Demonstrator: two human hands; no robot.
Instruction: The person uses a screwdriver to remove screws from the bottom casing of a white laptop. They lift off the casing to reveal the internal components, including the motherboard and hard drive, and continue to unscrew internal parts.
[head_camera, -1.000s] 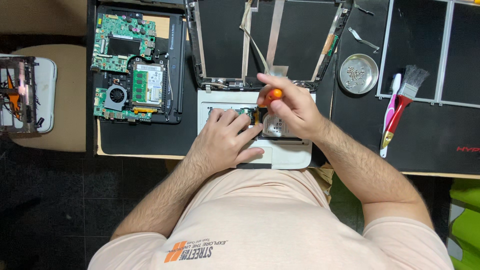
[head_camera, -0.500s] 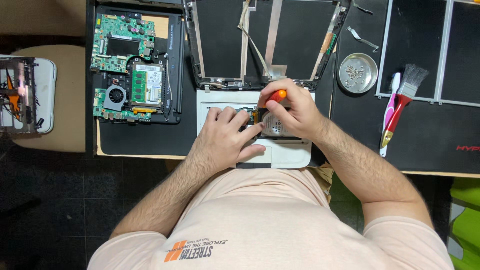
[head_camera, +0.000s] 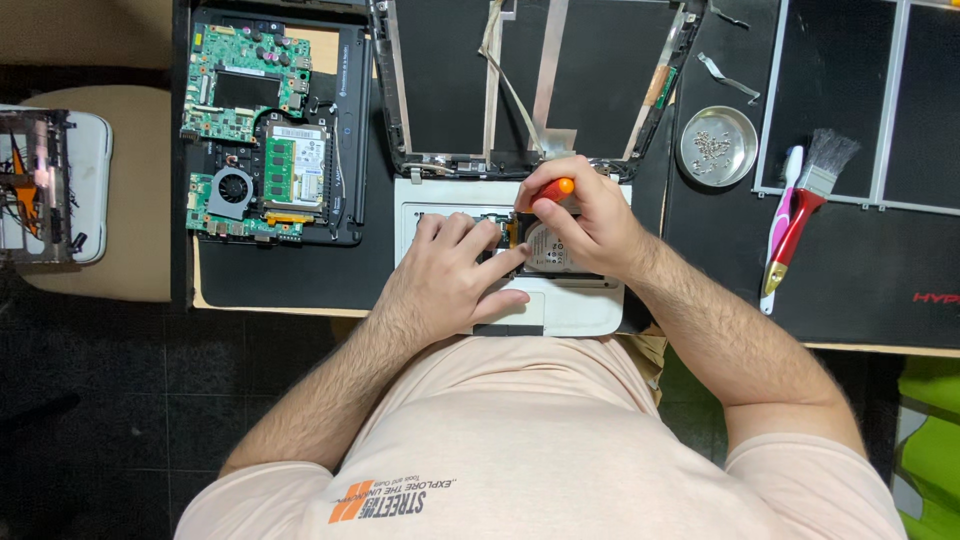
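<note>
- Nearest me, my left hand (head_camera: 455, 275) lay flat on the white laptop palmrest (head_camera: 560, 305), fingers spread and pressing it down, gripping nothing.
- Just beyond, my right hand (head_camera: 585, 215) was closed around the orange-handled screwdriver (head_camera: 552, 188), its tip pointing down at the silver hard drive (head_camera: 550, 250) sitting in the opening of the palmrest.
- Compared with a second earlier, the orange handle had swung from the right of my knuckles to a spot lower and more to the left, while my left hand had hardly shifted; I judged I was turning a screw beside the drive, which was still seated in its bay.
- Farther out, the bare screen lid (head_camera: 450, 80) with its loose ribbon cables lay hinged open behind the palmrest.
- To the left on the desk (head_camera: 880, 310), a green motherboard (head_camera: 250, 130) with fan and memory sat in a black base.
- To the right, a round metal dish of screws (head_camera: 717, 146) stood beside a red-handled brush (head_camera: 805, 200) and a white-and-pink toothbrush (head_camera: 778, 215).
</note>
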